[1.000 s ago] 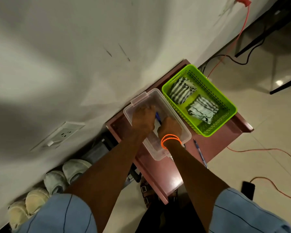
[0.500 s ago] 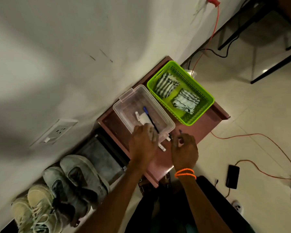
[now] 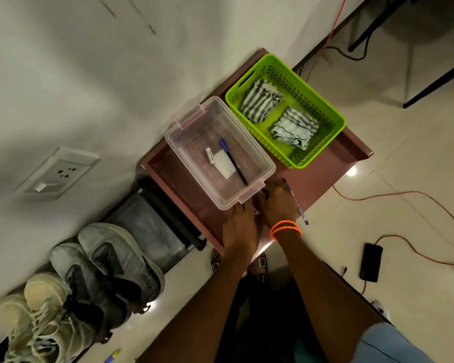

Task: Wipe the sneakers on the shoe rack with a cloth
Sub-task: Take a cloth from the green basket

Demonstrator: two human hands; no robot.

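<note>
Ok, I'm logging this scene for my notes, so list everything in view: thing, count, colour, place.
table: one, reddish-brown, against the wall
basket: one, green, on the table
cloths: two, striped grey-white, in the basket
box: one, clear, beside the basket
pen: one, blue-capped, in the box
second pen: one, blue, on the table
sneakers: two grey, two beige, by the wall
socket: one, white, on the wall
phone: one, black, on the floor
left hand: at the box's near corner
right hand: orange bracelets
</note>
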